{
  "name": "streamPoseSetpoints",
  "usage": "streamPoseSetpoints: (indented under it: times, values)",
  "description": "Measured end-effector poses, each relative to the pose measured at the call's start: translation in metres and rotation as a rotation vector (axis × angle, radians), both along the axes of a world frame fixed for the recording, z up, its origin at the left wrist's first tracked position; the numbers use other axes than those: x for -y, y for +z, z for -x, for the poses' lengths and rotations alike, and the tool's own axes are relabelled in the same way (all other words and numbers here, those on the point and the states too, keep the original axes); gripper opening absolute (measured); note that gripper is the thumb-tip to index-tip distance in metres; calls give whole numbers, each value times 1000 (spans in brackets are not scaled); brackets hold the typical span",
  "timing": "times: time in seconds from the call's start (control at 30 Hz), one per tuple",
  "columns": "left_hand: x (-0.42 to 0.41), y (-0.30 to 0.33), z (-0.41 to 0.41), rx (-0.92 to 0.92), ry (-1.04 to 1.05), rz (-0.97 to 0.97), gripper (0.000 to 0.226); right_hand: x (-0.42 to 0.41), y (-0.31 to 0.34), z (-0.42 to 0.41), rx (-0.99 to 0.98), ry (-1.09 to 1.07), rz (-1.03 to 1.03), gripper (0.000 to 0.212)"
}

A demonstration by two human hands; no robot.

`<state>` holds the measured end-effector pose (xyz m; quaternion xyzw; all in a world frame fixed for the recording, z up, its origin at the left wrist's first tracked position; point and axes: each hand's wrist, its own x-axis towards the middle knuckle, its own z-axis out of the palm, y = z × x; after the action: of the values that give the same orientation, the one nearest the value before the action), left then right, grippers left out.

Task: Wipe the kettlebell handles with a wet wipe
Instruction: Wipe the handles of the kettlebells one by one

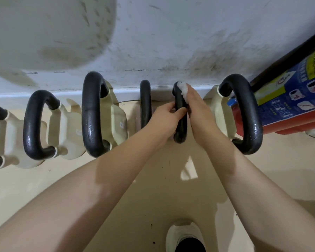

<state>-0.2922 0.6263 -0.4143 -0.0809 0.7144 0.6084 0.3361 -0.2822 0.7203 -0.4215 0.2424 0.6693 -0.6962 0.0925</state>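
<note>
The right hand has its fingers curled round a crumpled white wet wipe, pressing it on the upper bend of a black kettlebell handle. The left hand grips the middle of this same handle, fingers wrapped round it. Left of that handle stand four more black-handled cream kettlebells along the wall's foot; right of it, another kettlebell, then a red fire extinguisher. Below the handle, on the floor, is a white shoe.

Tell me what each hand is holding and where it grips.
Left hand grips the black kettlebell handle around its middle. Right hand holds a white wet wipe against the handle's upper part.
</note>
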Motion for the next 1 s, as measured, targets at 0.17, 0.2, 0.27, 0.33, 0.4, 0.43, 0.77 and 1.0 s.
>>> streamPoseSetpoints:
  times: [0.17, 0.2, 0.27, 0.33, 0.4, 0.43, 0.77, 1.0]
  values:
    - [-6, 1, 8, 58, 24, -48, 21, -7, -7, 6, 42, -62, -17, 41]
    - [-8, 2, 11, 79, 26, -54, 14, -7, -9, 8, 48, -88, 3, 41]
    - [-9, 3, 14, 91, 13, -41, 10, -6, -10, -3, -3, -76, -4, 40]
    - [-6, 1, 15, 69, -26, -35, 17, -5, -10, -24, -140, 48, -69, 36]
    - [-3, -3, 15, 64, -55, -7, 25, -8, -15, -37, -245, 151, -142, 35]
    - [-2, -5, 16, 84, -15, -1, 27, -11, -20, -33, -286, 181, -233, 39]
    - [10, 11, 21, 204, 282, -292, 65, -29, -21, -3, -686, 876, -1464, 33]
    - [22, 8, 8, 249, 335, -419, 69, -11, -45, -41, -702, 761, -1571, 41]
